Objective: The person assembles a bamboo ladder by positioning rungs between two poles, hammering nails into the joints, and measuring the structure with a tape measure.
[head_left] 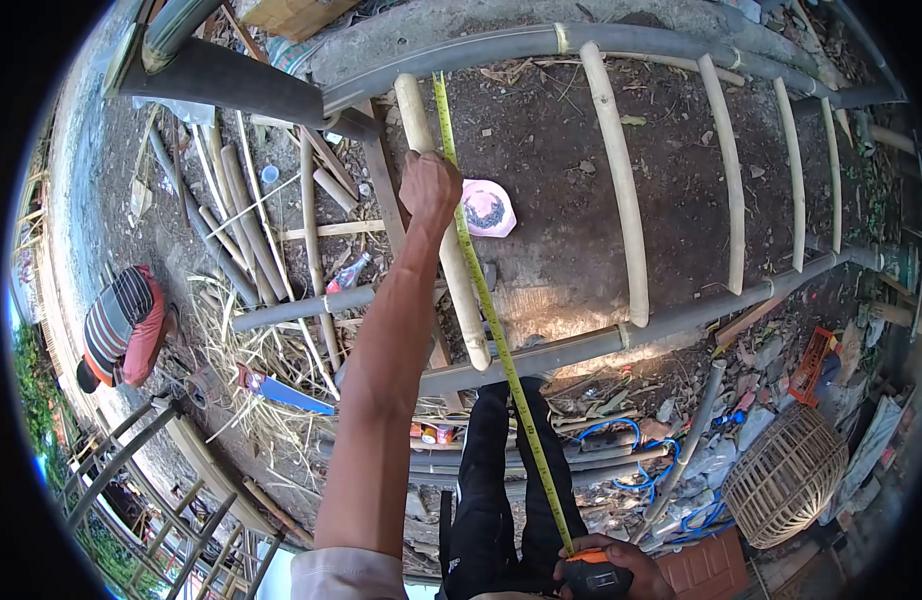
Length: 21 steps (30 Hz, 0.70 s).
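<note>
The left hand (430,186) reaches far out and closes its fingers around the leftmost rung (443,225) of a bamboo ladder frame (621,338) lying flat above the dirt ground (551,170). It also seems to pin the yellow tape blade (491,310) there, though the contact itself is hidden under the hand. The blade runs on past the hand to the far rail (501,48) and back along that rung, over the near rail, to the right hand (606,570) at the bottom edge of the view. That hand grips the orange-and-black tape measure case (593,577), fingers wrapped over it (only partly in view). The person's dark trouser legs (501,480) stand just behind the near rail. On the ground beyond the rung lies a pink plate (488,208); a blue-handled saw (281,390) rests on straw to the left — a woven basket (786,475) sits at the right.
</note>
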Each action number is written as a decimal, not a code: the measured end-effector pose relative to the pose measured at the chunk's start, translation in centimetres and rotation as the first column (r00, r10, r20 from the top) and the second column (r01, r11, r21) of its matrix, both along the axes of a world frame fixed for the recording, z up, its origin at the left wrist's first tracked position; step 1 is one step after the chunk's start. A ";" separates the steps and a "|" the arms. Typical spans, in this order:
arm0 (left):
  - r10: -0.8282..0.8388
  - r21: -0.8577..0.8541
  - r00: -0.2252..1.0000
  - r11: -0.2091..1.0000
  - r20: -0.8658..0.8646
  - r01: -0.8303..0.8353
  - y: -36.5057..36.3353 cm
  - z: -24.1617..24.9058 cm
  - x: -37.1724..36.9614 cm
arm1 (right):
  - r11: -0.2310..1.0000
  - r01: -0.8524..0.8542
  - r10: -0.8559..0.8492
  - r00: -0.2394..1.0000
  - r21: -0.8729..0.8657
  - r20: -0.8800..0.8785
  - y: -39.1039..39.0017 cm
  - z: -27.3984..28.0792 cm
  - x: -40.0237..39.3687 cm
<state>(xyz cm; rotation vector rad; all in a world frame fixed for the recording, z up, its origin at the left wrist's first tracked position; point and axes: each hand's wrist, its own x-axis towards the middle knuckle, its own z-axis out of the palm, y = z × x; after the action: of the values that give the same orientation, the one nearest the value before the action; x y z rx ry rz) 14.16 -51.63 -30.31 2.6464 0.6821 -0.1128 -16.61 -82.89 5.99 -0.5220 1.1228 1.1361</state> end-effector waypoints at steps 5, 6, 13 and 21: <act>0.035 -0.116 0.983 0.992 -0.179 -0.057 -1.0 0.8 0.5 | 0.983 -0.177 0.177 0.984 -0.047 -0.004 -1.8 -0.4 -1.0; 0.042 -0.143 0.989 0.988 -0.144 -0.063 -0.7 0.1 0.4 | 0.989 -0.144 0.143 0.989 -0.042 -0.021 -2.0 -0.6 -1.3; 0.080 -0.289 0.989 0.951 -0.122 -0.112 1.7 -3.0 0.8 | 0.988 -0.103 0.089 0.990 -0.119 -0.112 -1.8 -2.8 -4.1; 0.136 -0.515 0.983 0.838 -0.122 -0.180 2.3 -1.1 0.4 | 0.992 -0.117 0.110 0.986 -0.052 -0.122 -4.5 -7.2 -8.0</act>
<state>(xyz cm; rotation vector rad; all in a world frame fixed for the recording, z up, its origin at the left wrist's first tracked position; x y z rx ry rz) 14.56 -49.33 -31.37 2.0596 0.7662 -0.3140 -24.57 -87.35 -1.18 -0.5759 1.2461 1.2488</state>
